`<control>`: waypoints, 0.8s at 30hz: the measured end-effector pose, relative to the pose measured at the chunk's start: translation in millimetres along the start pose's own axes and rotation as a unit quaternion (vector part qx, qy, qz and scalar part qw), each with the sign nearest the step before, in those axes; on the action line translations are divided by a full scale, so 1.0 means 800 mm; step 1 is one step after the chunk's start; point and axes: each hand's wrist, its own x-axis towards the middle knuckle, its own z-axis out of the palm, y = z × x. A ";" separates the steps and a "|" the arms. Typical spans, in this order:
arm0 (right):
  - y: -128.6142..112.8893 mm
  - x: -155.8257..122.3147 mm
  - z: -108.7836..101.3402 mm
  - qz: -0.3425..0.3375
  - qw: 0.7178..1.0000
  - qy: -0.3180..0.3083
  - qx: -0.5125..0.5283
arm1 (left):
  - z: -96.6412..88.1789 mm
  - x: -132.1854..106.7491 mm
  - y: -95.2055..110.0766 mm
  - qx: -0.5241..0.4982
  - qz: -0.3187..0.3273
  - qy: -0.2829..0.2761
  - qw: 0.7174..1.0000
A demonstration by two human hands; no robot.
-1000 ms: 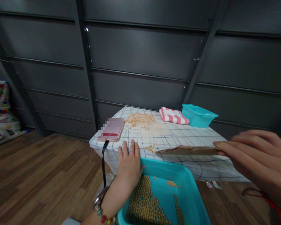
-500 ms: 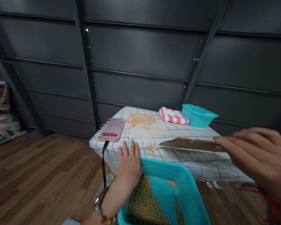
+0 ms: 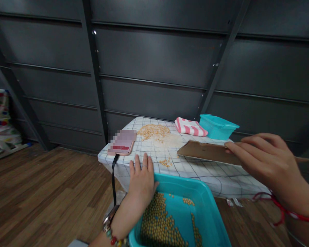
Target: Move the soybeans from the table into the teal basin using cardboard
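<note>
My right hand (image 3: 266, 157) pinches a flat brown piece of cardboard (image 3: 208, 151) and holds it low above the right side of the cloth. My left hand (image 3: 142, 178) lies flat at the table's front edge, fingers stretched out and thumb beside the rim of a teal bin (image 3: 190, 180). Many soybeans (image 3: 161, 223) fill the bin's left side, with a few scattered to the right. A small cluster of soybeans (image 3: 166, 162) sits on the cloth between my left fingers and the cardboard. Farther back is a larger pile of soybeans (image 3: 154, 129), with pale powdery crumbs in front of it.
The table wears a white checked cloth (image 3: 144, 147). A phone (image 3: 128, 145) with a black cord lies at the left. At the back right are a folded pink-and-white striped towel (image 3: 190, 127) and a smaller teal container (image 3: 217, 127). A dark panelled wall (image 3: 149, 55) stands behind.
My right hand has moved slightly left and up with the cardboard, which now shows more of its brown face. My left hand and the bin stay in place.
</note>
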 end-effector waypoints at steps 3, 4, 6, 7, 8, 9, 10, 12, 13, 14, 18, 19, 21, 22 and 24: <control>0.002 0.002 0.003 -0.004 1.000 -0.008 -0.005 | 0.000 0.000 0.000 0.000 -0.001 0.003 1.000; 0.002 0.002 0.003 -0.005 1.000 -0.010 -0.002 | -0.001 -0.001 0.000 -0.001 -0.001 0.003 1.000; 0.002 0.001 0.002 -0.008 1.000 -0.011 0.010 | -0.002 -0.001 0.001 -0.001 -0.003 0.000 1.000; 0.002 0.000 0.001 -0.008 1.000 -0.011 0.017 | -0.002 -0.001 0.001 -0.001 -0.003 -0.002 1.000; 0.002 0.000 0.000 -0.009 1.000 -0.011 0.023 | -0.002 -0.001 0.001 -0.001 -0.003 -0.002 1.000; 0.002 -0.001 -0.001 -0.009 1.000 -0.010 0.029 | -0.003 -0.001 0.001 -0.001 -0.003 -0.001 1.000; 0.001 -0.002 -0.003 -0.007 0.999 -0.008 0.033 | -0.003 -0.001 0.001 0.000 -0.003 0.001 1.000; 0.001 -0.004 -0.006 0.002 0.999 -0.008 0.041 | -0.003 -0.001 0.001 0.001 -0.003 0.001 1.000; 0.001 -0.005 -0.008 0.008 0.999 -0.010 0.044 | -0.003 -0.001 0.001 0.001 -0.003 -0.002 1.000; 0.000 -0.006 -0.010 0.011 0.999 -0.012 0.047 | -0.003 -0.001 0.001 0.001 -0.004 -0.007 1.000; -0.001 -0.010 -0.017 0.014 0.997 -0.018 0.068 | -0.005 0.000 0.002 0.000 -0.004 -0.012 1.000; -0.002 -0.011 -0.018 0.016 0.997 -0.019 0.076 | -0.006 0.000 0.002 0.001 -0.004 -0.011 1.000; -0.004 -0.013 -0.020 0.023 0.995 -0.017 0.096 | -0.007 0.000 0.002 0.001 -0.003 -0.010 1.000; -0.005 -0.013 -0.022 0.026 0.994 -0.015 0.108 | -0.006 0.000 0.002 0.000 -0.002 -0.010 1.000; -0.008 -0.014 -0.026 0.048 0.992 -0.013 0.119 | -0.005 0.000 0.001 -0.002 -0.002 -0.010 1.000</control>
